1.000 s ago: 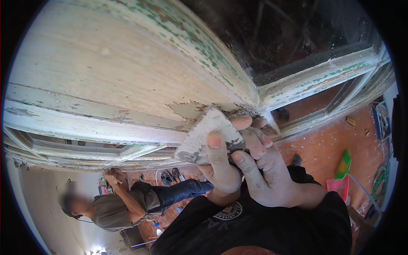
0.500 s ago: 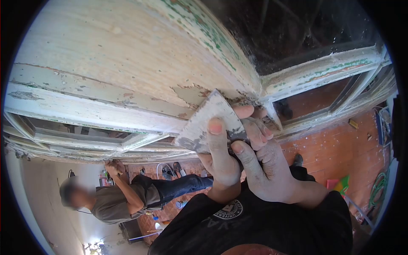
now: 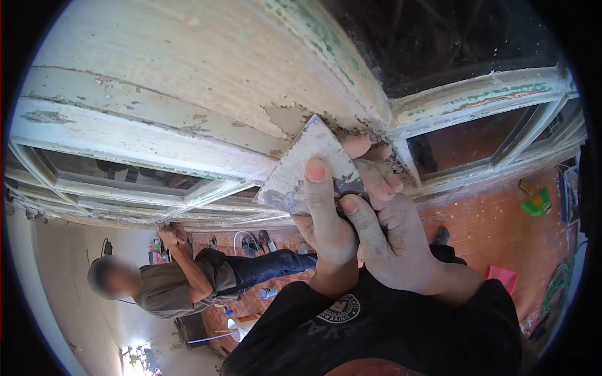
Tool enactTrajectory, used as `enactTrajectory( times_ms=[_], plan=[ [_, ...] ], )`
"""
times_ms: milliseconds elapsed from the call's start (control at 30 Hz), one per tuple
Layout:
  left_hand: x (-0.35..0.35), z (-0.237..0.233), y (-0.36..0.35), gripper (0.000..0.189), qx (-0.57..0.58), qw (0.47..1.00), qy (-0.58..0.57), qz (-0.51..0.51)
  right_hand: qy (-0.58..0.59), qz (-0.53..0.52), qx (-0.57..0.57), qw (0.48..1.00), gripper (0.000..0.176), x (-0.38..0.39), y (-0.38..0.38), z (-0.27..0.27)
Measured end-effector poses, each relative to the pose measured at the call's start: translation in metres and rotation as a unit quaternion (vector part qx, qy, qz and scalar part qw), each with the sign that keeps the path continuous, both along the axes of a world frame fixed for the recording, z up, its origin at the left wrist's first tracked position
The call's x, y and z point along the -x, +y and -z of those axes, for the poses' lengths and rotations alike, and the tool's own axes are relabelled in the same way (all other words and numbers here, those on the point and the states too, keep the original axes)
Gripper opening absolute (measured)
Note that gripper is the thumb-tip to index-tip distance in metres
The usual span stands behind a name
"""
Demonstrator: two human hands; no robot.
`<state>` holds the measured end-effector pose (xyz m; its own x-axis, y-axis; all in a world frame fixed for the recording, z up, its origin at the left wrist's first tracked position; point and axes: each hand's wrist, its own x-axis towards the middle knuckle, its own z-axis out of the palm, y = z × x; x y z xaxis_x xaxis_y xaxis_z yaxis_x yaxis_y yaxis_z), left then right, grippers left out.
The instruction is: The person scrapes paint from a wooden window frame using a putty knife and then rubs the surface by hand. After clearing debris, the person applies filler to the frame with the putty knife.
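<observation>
A flat scraper (image 3: 293, 177) with a pale, smeared blade lies against the wooden frame (image 3: 207, 78), whose cream and white paint is chipped. My left hand (image 3: 329, 229) is closed on it, with the thumb pressed flat on the blade's face. Beside it, my right hand (image 3: 404, 241) is also closed on the scraper, its thumb and curled fingers at the blade's right side. The hands cover the handle, if there is one. Near the blade's upper corner is a ragged patch of peeled paint (image 3: 282, 119). Dust coats my fingers.
Glass panes (image 3: 473, 147) sit in the frame to the right. At the left, another person (image 3: 169, 288) has raised hands at the frame. A green broom head (image 3: 536, 202), a pink dustpan (image 3: 503, 277) and a green hose (image 3: 555, 288) are on the right; a white bucket (image 3: 238, 329) stands lower left.
The scraper and both hands sit slightly higher in view, with the same grip. On the right, the green broom head has moved up and away from the pink dustpan. The view has shifted slightly.
</observation>
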<state>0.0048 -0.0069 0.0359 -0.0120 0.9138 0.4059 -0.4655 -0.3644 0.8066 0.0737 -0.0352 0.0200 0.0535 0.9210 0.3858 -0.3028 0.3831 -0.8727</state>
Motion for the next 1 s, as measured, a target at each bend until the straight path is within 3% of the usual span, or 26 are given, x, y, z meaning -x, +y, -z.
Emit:
enactTrajectory(
  times_ms=[133,233,333,400,633,700,833,867,933,1000],
  plan=[
    [0.001,-0.002,0.002,0.045,-0.033,0.999,0.031,0.003,0.042,-0.063,0.031,0.997,0.016,-0.004,0.0,0.003],
    [0.0,-0.004,0.001,0.045,-0.006,0.999,0.029,-0.022,-0.027,-0.049,-0.004,0.998,0.016,-0.004,0.0,0.002],
    [0.004,0.001,0.004,0.045,-0.037,0.998,0.043,-0.013,0.043,-0.06,0.001,0.997,0.016,0.001,0.0,0.003],
    [0.004,0.003,0.008,0.045,-0.047,0.999,0.027,0.003,0.03,-0.014,-0.025,0.999,0.017,0.005,0.004,0.005],
    [0.007,-0.003,0.009,0.045,-0.056,0.997,0.049,0.003,0.037,-0.029,-0.033,0.998,0.017,0.006,0.007,0.009],
    [0.004,-0.003,0.007,0.047,-0.049,0.996,0.065,-0.019,-0.033,0.002,-0.058,0.998,0.017,0.007,0.007,0.006],
    [0.005,0.004,0.009,0.049,-0.032,0.993,0.103,-0.037,0.035,0.039,-0.022,0.998,0.017,0.011,0.005,0.001],
    [0.005,0.002,0.01,0.049,-0.035,0.993,0.102,-0.036,0.014,0.024,-0.034,0.999,0.016,0.008,0.008,0.0],
    [0.005,-0.004,0.01,0.045,-0.037,0.999,-0.016,0.029,-0.005,0.012,-0.039,0.999,0.016,0.004,0.006,0.001],
    [0.008,0.0,0.007,0.045,-0.037,0.999,0.011,0.025,-0.061,-0.015,-0.018,0.998,0.015,-0.001,0.003,-0.001]
  ],
)
